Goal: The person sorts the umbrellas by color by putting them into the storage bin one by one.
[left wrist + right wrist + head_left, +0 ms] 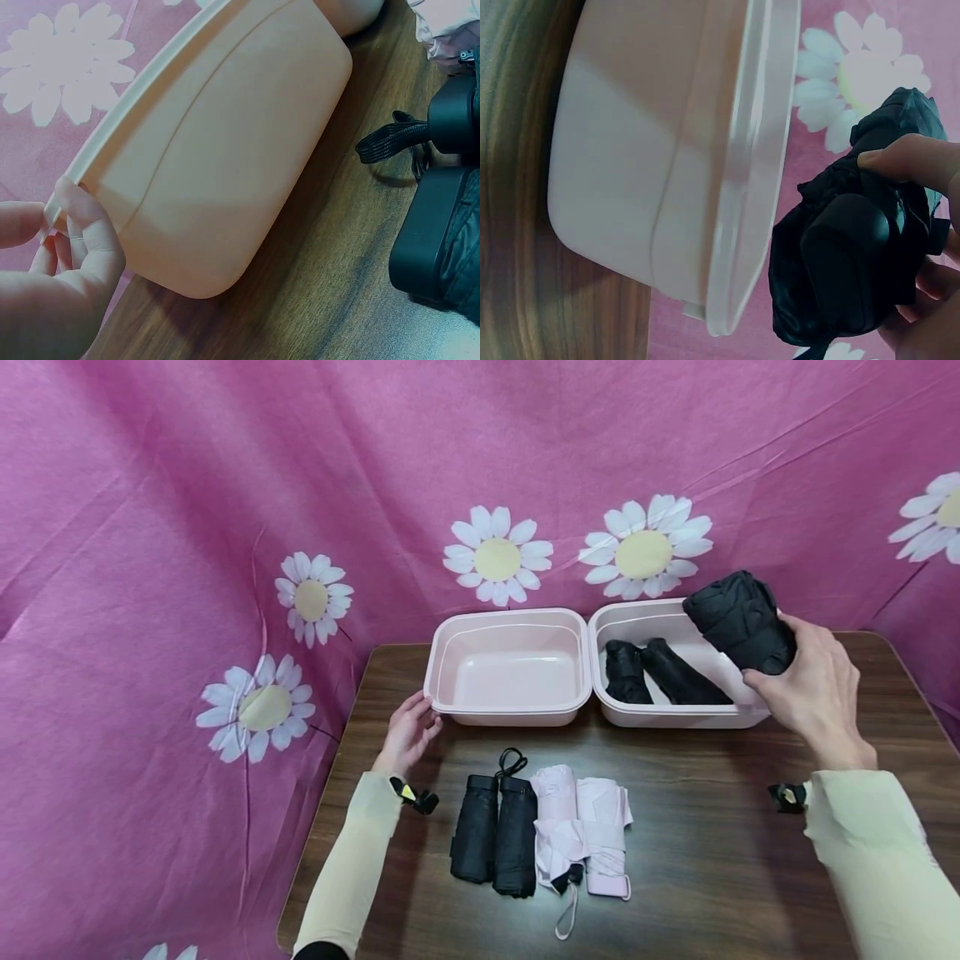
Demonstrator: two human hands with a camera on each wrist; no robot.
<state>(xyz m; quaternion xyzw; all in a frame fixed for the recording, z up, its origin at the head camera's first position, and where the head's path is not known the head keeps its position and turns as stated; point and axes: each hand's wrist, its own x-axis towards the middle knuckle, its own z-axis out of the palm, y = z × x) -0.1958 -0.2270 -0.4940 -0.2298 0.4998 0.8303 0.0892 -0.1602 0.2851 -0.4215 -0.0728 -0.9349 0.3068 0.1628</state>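
My right hand grips a black folded umbrella above the right end of the right pink plastic bin. In the right wrist view, the umbrella's dark handle end faces the camera, beside the bin's rim. Two more black folded umbrellas lie inside that bin. With thumb and fingers, my left hand pinches the rim at the near left corner of the left pink bin, whose inside is bare. The left wrist view shows this pinch on the rim closely.
Two black folded umbrellas and two pale pink ones lie side by side on the wooden table, in front of the bins. Behind the bins hangs a pink cloth with daisies.
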